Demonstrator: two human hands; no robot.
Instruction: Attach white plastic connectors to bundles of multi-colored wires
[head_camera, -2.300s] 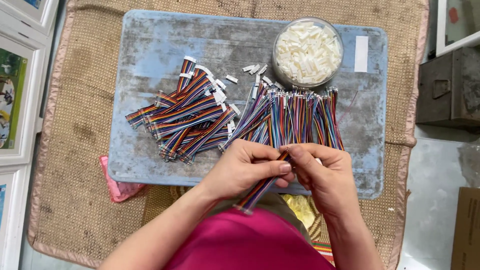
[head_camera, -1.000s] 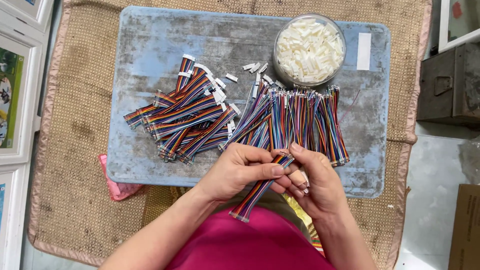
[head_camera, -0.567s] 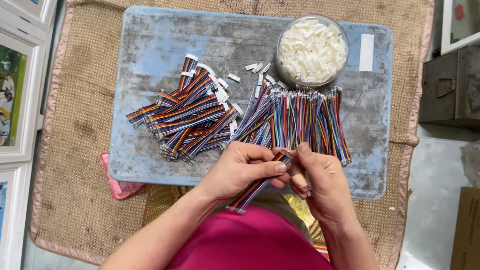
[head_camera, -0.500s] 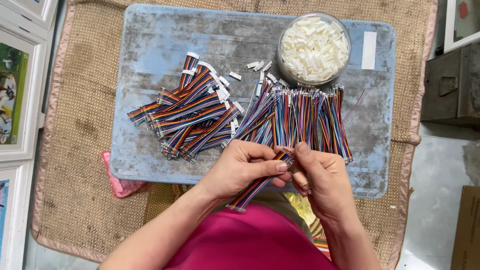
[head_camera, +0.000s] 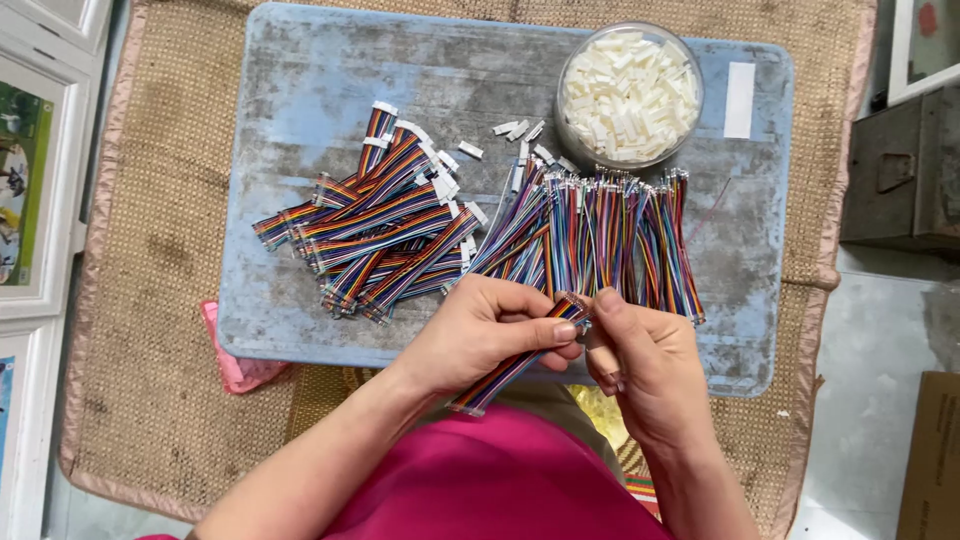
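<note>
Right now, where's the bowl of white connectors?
In the head view, the clear bowl of white connectors stands at the far right of the blue board, just beyond the fanned multicoloured wires.

A woven mat (head_camera: 150, 330) lay under a worn blue board (head_camera: 300, 90); picture frames (head_camera: 30, 190) stood left, a metal box (head_camera: 900, 170) right.

Rainbow-striped flat ribbon cable (head_camera: 515, 362) banded in red, orange, blue and green, matching multicoloured wire bundles (head_camera: 600, 240), white plastic connector pieces (head_camera: 628, 95) seen in a clear round bowl, worn grey-blue board (head_camera: 300, 90) mottled with scuffs, tan woven mat (head_camera: 160, 300) edged in pink, magenta garment (head_camera: 490, 480).
</note>
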